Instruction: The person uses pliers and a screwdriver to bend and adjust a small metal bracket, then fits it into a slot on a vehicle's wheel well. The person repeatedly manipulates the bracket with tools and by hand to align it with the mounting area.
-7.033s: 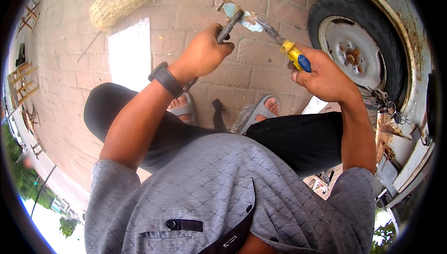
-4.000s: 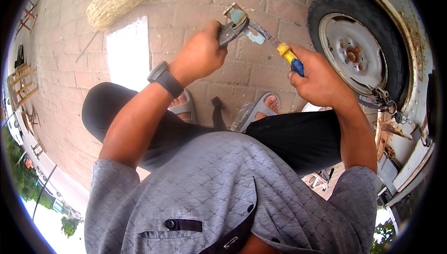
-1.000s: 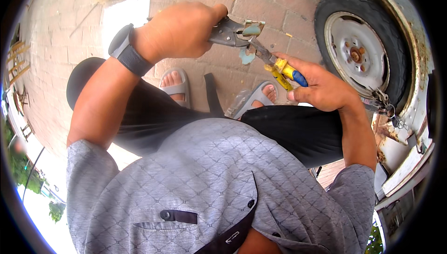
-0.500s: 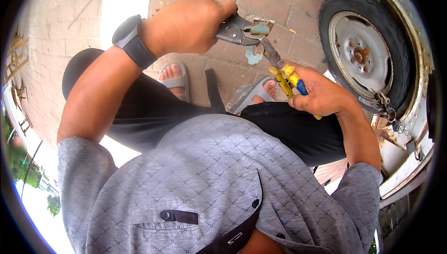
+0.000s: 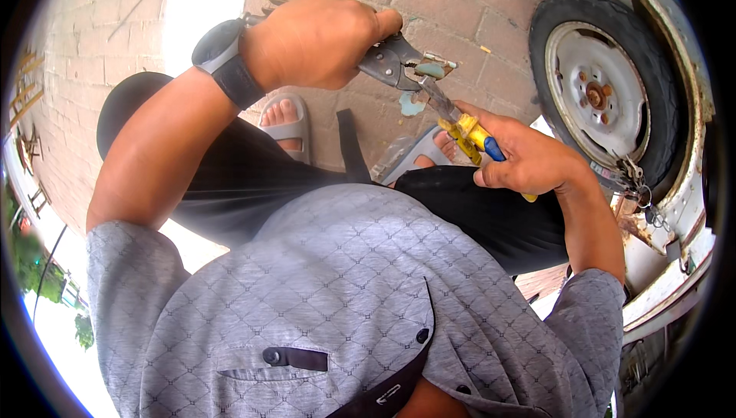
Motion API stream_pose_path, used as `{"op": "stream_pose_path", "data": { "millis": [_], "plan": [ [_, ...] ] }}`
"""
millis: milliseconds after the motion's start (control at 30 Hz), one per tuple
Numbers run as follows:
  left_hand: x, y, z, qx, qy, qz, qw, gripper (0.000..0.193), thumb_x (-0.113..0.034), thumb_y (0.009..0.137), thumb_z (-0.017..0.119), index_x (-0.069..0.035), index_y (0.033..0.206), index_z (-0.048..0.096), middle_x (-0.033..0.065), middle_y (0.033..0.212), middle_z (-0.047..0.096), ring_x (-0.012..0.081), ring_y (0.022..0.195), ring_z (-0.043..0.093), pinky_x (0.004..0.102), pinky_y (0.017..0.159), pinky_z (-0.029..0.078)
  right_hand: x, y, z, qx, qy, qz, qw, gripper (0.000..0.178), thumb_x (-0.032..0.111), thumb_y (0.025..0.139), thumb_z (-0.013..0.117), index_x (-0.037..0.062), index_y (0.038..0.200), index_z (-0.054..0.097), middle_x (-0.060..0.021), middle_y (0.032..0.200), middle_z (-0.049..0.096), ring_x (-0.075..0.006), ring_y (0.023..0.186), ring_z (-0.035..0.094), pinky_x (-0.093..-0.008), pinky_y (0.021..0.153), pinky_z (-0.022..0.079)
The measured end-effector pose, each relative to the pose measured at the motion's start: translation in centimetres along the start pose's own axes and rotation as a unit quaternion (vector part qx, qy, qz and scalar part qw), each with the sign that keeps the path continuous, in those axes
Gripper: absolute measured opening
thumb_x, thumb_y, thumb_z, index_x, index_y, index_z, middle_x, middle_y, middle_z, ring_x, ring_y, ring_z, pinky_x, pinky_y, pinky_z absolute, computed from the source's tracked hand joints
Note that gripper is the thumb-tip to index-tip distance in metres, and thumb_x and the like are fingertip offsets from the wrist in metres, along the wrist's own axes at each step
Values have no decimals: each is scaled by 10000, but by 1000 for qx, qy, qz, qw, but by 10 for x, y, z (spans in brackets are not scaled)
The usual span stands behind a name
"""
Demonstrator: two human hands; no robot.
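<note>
My left hand (image 5: 314,42), with a black watch on the wrist, is wrapped round dark locking pliers (image 5: 389,63). Their jaws are at a small bent metal piece (image 5: 431,70) with flaking pale blue paint and rusty edges. A lower pale blue part (image 5: 412,103) shows under the jaws; whether it belongs to the same piece I cannot tell. My right hand (image 5: 529,153) is closed on combination pliers (image 5: 469,133) with yellow and blue handles. Their steel nose reaches up to the metal piece, beside the locking pliers' jaws. The exact bite of the tips is too small to make out.
A wheel with a black tyre (image 5: 540,57) and a rusty white vehicle body (image 5: 686,180) stand close on my right. A bunch of keys (image 5: 635,176) hangs near the tyre. Brick paving (image 5: 437,0) lies below, with a white sheet (image 5: 203,15) at the far left.
The locking pliers have tilted, their jaws lower and to the right. The combination pliers' nose has shifted slightly left and down against the metal piece. Both hands keep their tools.
</note>
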State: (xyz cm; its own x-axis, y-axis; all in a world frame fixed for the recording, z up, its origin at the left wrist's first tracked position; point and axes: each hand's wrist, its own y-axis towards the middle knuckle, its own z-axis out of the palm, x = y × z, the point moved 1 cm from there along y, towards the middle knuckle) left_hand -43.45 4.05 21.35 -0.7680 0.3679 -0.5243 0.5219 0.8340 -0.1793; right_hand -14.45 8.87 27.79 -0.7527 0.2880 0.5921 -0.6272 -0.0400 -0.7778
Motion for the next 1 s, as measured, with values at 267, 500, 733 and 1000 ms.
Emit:
{"op": "stream_pose_path", "data": {
  "millis": [267, 500, 733, 1000],
  "plan": [
    [4, 5, 0, -12, 12, -7, 1000, 394, -32, 746, 723, -60, 1094, 540, 164, 895, 671, 445, 844, 665, 525, 682, 517, 0, 2, 1, -34, -46, -35, 998, 843, -58, 793, 632, 4, 1567, 303, -146, 1268, 626, -223, 1181, 603, -305, 1000, 461],
    [4, 8, -4, -35, -2, -21, 999, 388, -25, 744, 716, -64, 1086, 537, 160, 882, 671, 440, 847, 666, 525, 685, 520, -3, 5, 3, -41, 11, -6, 999, 677, 15, 755, 682, -10, 1397, 470, -132, 1186, 649, -201, 1070, 614, -332, 952, 479],
    [4, 8, 4, -31, 3, -17, 999, 372, -20, 757, 712, -64, 1082, 538, 160, 876, 673, 434, 826, 673, 527, 676, 520, 0, 10, -1, -5, -27, 48, 998, 620, 24, 754, 673, -12, 1349, 501, -117, 1149, 666, -199, 1023, 602, -312, 925, 481],
    [4, 9, 6, -12, -5, -24, 1000, 371, -26, 764, 716, -63, 1090, 542, 162, 881, 678, 435, 829, 677, 521, 677, 523, -15, 15, -3, -10, -31, 5, 999, 659, -9, 747, 644, 4, 1384, 475, -147, 1144, 651, -225, 1015, 601, -313, 911, 484]
  ]
}}
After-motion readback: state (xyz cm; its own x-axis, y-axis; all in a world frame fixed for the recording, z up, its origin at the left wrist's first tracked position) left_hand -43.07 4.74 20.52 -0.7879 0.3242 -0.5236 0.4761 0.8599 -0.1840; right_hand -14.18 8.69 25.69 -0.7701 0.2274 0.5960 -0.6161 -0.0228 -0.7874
